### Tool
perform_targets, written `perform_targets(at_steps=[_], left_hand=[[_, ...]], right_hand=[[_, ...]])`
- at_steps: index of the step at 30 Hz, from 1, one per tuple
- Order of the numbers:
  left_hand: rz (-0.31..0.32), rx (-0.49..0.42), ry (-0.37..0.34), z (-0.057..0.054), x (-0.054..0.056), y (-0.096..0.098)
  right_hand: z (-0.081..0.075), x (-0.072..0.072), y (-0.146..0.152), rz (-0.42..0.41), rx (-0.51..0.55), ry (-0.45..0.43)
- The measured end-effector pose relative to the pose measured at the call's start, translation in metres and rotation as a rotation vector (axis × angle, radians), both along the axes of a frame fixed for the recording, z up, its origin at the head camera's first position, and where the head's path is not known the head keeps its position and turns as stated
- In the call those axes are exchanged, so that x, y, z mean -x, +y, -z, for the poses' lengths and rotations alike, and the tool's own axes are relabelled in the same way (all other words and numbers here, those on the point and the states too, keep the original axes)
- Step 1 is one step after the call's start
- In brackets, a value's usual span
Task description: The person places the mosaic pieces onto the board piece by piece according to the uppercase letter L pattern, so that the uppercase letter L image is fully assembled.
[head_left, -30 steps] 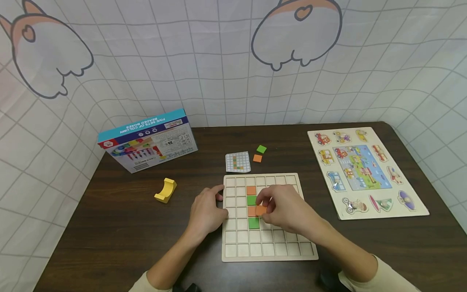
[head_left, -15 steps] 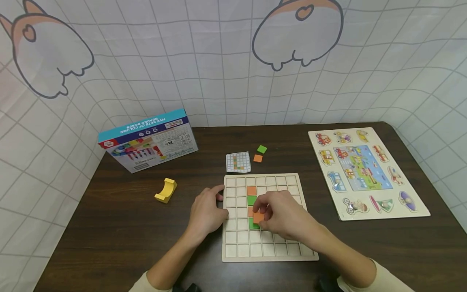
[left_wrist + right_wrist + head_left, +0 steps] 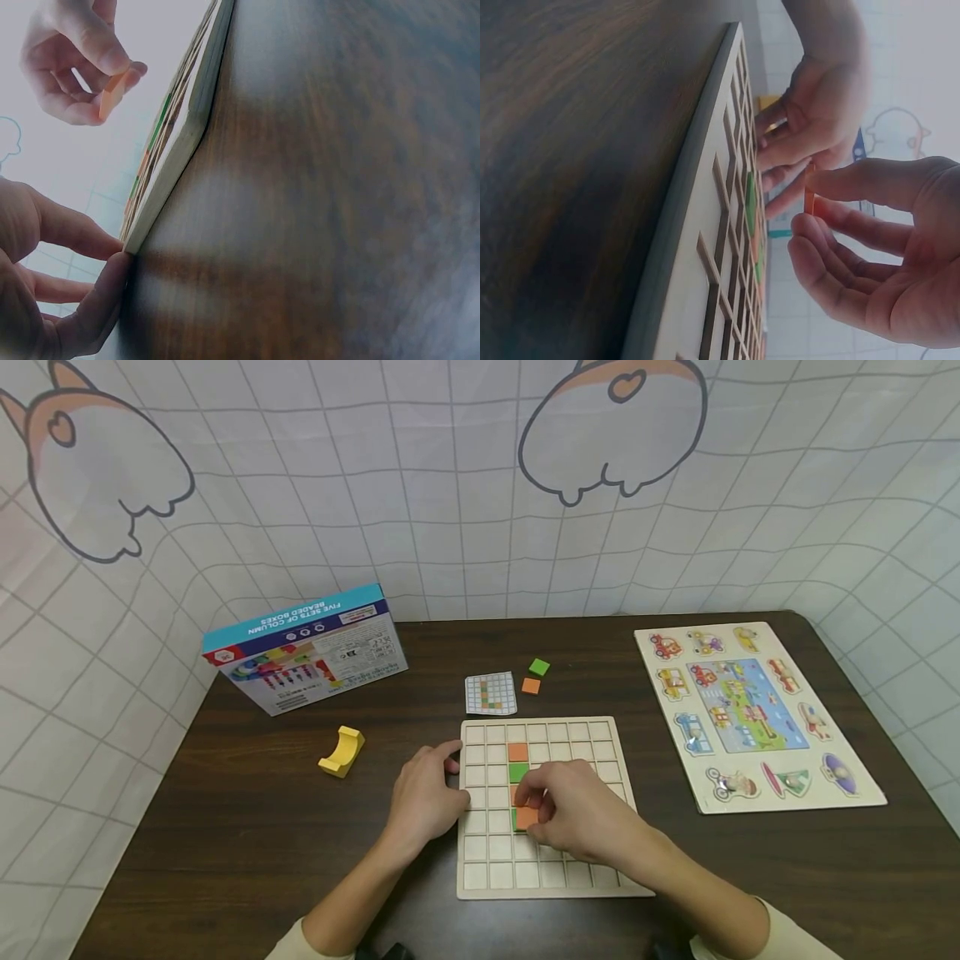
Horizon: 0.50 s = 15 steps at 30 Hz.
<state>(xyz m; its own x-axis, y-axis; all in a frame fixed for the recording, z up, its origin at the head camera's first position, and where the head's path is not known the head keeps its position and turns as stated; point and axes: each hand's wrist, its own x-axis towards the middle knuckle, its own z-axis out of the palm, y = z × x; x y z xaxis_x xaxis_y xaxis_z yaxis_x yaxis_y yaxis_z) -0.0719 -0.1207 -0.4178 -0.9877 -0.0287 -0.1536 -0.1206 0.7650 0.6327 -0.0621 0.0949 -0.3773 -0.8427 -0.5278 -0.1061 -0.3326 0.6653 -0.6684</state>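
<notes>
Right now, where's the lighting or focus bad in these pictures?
Head view: evenly lit, with the pale wooden grid board and the orange square tile distinct; left wrist view: white grid-patterned backdrop nearly blown out, dark brown wooden table soft, with pale sheen patches; right wrist view: backdrop hazy toward upper right, table dark and blurry at left.
</notes>
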Motion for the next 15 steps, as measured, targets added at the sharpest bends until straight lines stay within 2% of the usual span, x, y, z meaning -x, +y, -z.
perform_targets(at_steps=[15], left_hand=[[0.001,0.004,0.010,0.0001,0.0001,0.0000]], right_hand=[[0.0001,-0.0030,0.0021,-0.045,0.001,0.017]])
